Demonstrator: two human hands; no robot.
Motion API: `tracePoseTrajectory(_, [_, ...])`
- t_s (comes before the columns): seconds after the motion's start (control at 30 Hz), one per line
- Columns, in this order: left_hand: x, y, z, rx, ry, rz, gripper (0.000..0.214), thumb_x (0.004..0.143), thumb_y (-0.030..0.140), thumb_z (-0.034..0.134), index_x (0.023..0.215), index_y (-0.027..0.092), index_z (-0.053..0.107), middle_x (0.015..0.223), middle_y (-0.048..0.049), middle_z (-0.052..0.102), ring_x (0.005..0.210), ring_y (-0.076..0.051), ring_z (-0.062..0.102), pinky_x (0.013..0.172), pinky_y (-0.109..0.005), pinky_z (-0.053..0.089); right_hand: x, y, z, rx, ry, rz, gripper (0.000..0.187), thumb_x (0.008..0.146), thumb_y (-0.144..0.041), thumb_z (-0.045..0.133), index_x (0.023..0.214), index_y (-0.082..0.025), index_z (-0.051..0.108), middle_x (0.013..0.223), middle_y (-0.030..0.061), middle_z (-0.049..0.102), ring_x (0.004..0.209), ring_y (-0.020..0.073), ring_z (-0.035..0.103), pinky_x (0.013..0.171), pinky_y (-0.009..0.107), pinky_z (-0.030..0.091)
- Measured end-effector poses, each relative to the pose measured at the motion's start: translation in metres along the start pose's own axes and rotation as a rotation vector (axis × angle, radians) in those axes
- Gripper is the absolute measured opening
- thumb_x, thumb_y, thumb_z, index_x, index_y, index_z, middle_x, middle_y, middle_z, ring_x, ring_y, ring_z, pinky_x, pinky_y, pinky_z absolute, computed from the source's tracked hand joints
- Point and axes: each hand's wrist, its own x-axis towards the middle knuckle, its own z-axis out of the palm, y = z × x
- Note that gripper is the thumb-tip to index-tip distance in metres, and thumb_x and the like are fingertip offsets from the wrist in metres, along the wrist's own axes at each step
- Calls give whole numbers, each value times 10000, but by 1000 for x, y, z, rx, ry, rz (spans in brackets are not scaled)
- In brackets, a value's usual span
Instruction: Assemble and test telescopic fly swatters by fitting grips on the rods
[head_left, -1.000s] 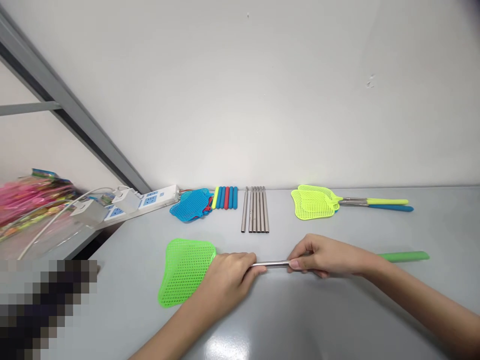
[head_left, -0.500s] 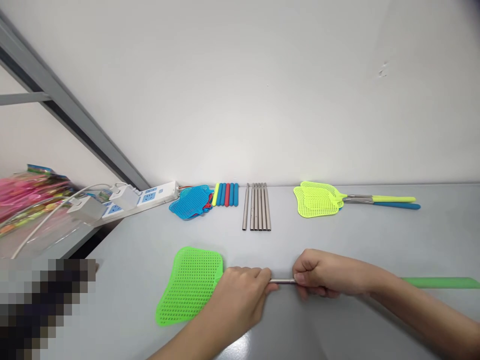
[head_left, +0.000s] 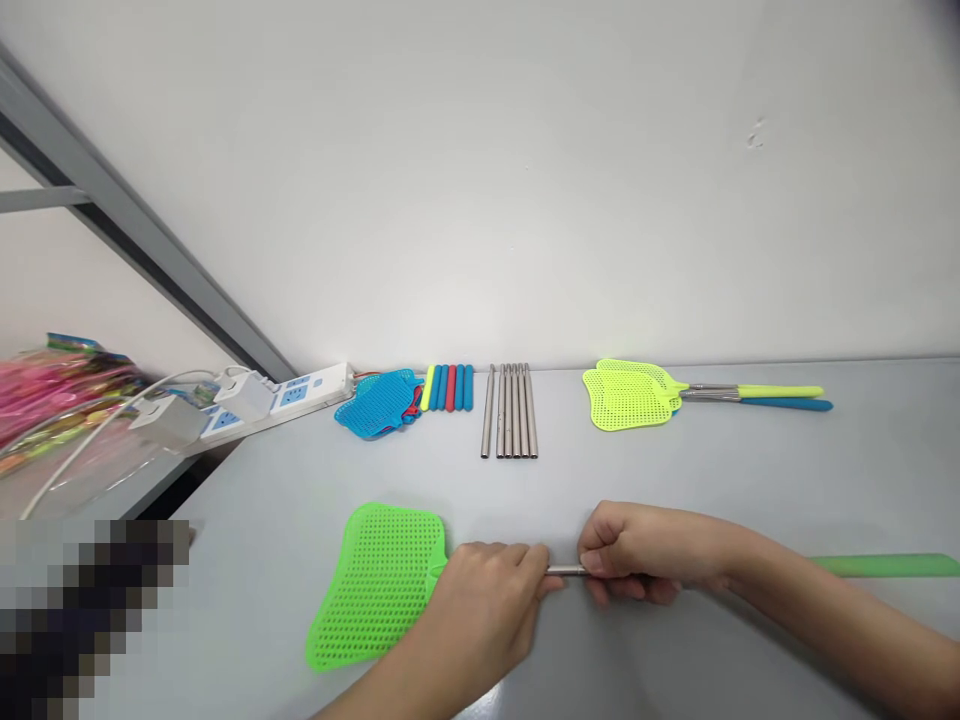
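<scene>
A green fly swatter with a perforated head lies across the front of the grey table. My left hand is closed around its metal rod near the head. A short length of the rod shows between my hands. My right hand pinches the rod farther right, thumb and fingers pressed together. The green handle comes out to the right beyond my right forearm. Where rod and handle meet is hidden behind my right hand and arm.
Blue swatter heads, coloured handles and several metal rods lie along the wall. Swatters with yellow heads rest at the back right. A power strip and pink packaged items are at left.
My hands have come slightly closer together, so less bare rod shows between them. The green head has shifted slightly down and left. Both hands keep their hold.
</scene>
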Motion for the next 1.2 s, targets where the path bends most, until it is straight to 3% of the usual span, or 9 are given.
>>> tracePoseTrajectory(0.3, [4,-5,-5,-69,52,-31,261,892,267,313,680,182,440,629,0,573,573,-157,536,520,-261,321,4,3,-2,102,-26,-65,245,769,-234,429,625,-118,589,409,-65,381,284,30,258,272,158,182])
tracePoseTrajectory(0.73, [3,-8,-11,-161,28,-39,295,905,299,294,710,178,479,667,-2,567,611,-140,513,567,-260,350,4,6,-5,90,-67,-94,273,815,-303,447,680,-116,594,440,-62,421,295,28,314,282,147,228])
tracePoseTrajectory(1.0, [4,-12,-12,-189,85,-53,286,897,305,324,710,171,494,666,-7,549,634,-142,495,574,-272,348,4,5,-8,61,-35,-132,294,815,-365,474,716,-116,595,479,-64,422,320,20,311,305,152,223])
tracePoseTrajectory(1.2, [4,-12,-14,-252,129,-86,215,883,304,368,775,182,507,775,-15,525,752,-153,471,643,-275,376,3,4,-10,37,-21,-142,309,807,-398,489,743,-116,600,501,-64,407,354,25,314,329,159,222])
